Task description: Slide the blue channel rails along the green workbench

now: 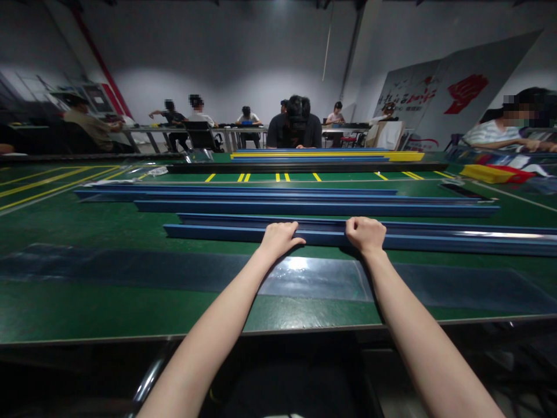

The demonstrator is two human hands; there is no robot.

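Note:
A long blue channel strip [217, 232] lies across the green table in front of me. My left hand [279, 239] is closed over its front wall, the fingers reaching into the channel and the thumb on the near side. Farther right along the same strip, my right hand [366, 233] grips it with curled fingers, whose tips are hidden. Between my forearms and beyond them on both sides, a clear plastic sheet [313, 278] lies flat on the table, nearer to me than the strip.
Behind lie more blue strips [304, 208], a black bar [304, 168] and yellow strips [400, 156] on the green table [108, 319]. A dark flat device [463, 190] and a yellow-and-red item [491, 173] are at right. A person [278, 130] sits opposite; others work farther back.

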